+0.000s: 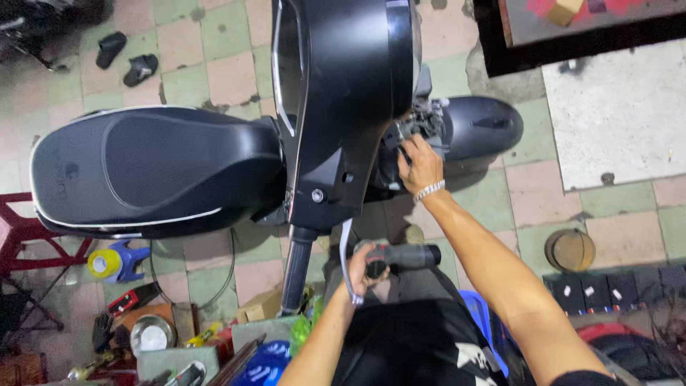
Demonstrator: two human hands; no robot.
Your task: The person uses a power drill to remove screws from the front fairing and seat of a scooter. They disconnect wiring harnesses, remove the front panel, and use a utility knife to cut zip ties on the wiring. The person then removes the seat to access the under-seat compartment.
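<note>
Tiled floor [214,78] lies open beyond the scooter [336,107]; left hand [364,268] grips its handlebar [400,256], right hand [420,166] pinches front parts [421,125]

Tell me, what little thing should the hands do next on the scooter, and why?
Probably bring the power driver up to the exposed metal part beside the front fender. The right hand already reaches into that opening behind the black front panel, fingers on the mechanism, while the left hand grips the driver lower down, away from it. Which fastener it needs is too small to tell.

Pink-green tiled floor [229,78], grey concrete slab [618,114], red stool [28,243] left
</note>
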